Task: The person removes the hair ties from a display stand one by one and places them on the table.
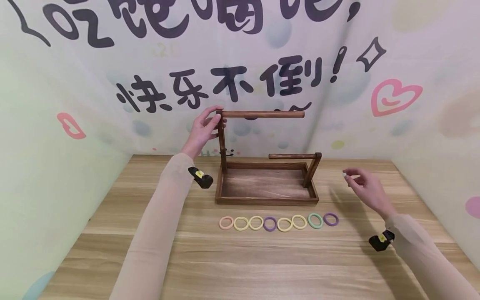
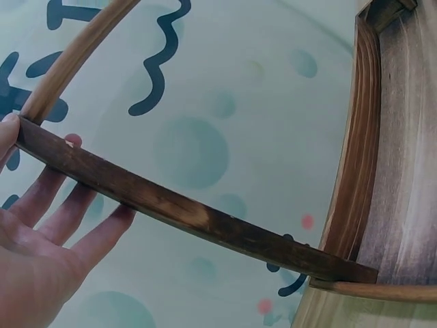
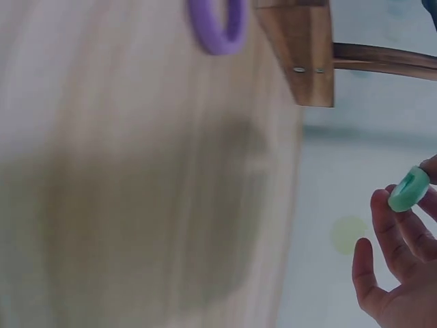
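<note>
A dark wooden stand (image 1: 267,201) has a shallow tray base, a tall left post with a long upper bar, and a short right post with a lower bar. My left hand (image 1: 201,131) grips the top of the tall post (image 2: 171,203), thumb on one side and fingers behind. Right of the stand, my right hand (image 1: 368,192) is raised above the table. Its thumb and fingertips pinch a small mint-green ring (image 3: 409,189), seen nearly edge-on in the right wrist view. Both bars bear no rings.
In front of the stand lies a row of several rings: a pink ring (image 1: 226,223), yellow rings (image 1: 241,217), purple rings (image 1: 269,217) and a green ring (image 1: 315,215). They rest on a wood-grain table (image 1: 262,266). A printed cloth wall (image 1: 330,125) rises behind the stand.
</note>
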Motion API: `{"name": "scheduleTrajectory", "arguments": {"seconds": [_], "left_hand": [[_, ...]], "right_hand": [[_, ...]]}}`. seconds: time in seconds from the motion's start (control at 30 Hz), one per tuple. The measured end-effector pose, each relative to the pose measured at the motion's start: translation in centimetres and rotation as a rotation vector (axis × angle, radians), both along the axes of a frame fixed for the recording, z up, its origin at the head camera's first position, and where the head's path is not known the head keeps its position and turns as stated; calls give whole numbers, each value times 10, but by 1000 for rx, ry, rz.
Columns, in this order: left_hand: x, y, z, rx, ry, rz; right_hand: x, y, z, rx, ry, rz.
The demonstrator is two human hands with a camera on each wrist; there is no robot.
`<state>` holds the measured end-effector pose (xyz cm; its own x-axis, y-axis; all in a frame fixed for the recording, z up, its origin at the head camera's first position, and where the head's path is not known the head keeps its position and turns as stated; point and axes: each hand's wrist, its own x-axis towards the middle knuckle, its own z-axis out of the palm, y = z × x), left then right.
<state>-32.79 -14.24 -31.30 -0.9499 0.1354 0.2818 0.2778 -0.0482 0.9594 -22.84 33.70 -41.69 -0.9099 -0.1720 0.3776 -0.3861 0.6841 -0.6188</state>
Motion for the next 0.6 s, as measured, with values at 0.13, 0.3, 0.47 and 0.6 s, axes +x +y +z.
{"name": "scheduleTrajectory", "arguments": {"seconds": [0.13,0.3,0.47,0.6], "left_hand": [[1,2,1,-2,-7,17],[2,4,1,1,-16,37],[3,4,3,-24,-25,60],[4,2,4,-55,-32,71]], "right_hand": [[9,3,-8,48,-31,23],[18,5,-18,99,-52,45],[24,5,-26,152,-66,80],[28,5,-29,189,-99,128]]}}
